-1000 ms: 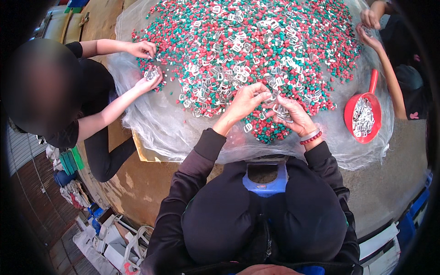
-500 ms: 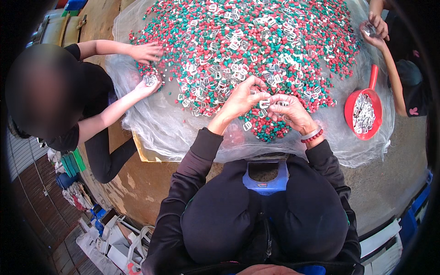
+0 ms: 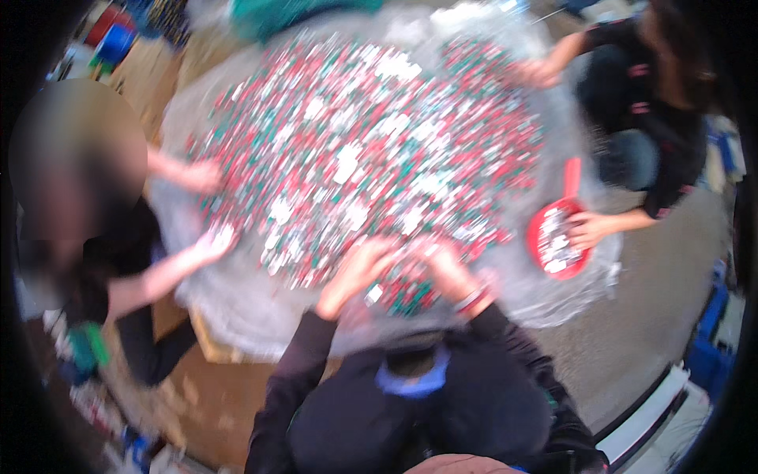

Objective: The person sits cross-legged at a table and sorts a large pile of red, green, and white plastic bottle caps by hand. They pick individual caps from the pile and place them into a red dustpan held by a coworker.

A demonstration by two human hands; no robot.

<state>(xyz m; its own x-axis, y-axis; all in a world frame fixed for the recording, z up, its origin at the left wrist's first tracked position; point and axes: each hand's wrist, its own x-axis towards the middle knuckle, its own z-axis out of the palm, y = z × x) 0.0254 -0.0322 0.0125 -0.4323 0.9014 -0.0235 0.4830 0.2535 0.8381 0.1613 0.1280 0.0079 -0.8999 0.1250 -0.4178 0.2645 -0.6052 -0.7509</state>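
Observation:
The view is smeared by motion. My left hand (image 3: 363, 267) and my right hand (image 3: 447, 270) are close together over the near edge of a broad heap of red and green pebble-like pieces (image 3: 403, 297). White and clear buckle-shaped pieces (image 3: 347, 163) lie scattered through the heap. My fingers are too blurred to show whether either hand grips a piece. A red bracelet (image 3: 471, 301) circles my right wrist. Beside the near tip of the heap lies a white piece (image 3: 373, 295).
A translucent sheet (image 3: 545, 308) lies under the heap. On the right, a co-worker's hand (image 3: 591, 229) reaches into a red handled scoop (image 3: 534, 229) holding white pieces. At the left, another co-worker's hand (image 3: 212, 240) is at the heap. Blue stool (image 3: 414, 385) between my legs.
The whole view has shifted and blurred, showing more of the far side. My hands stay near the heap's near edge. The right co-worker's hand has come to the red scoop.

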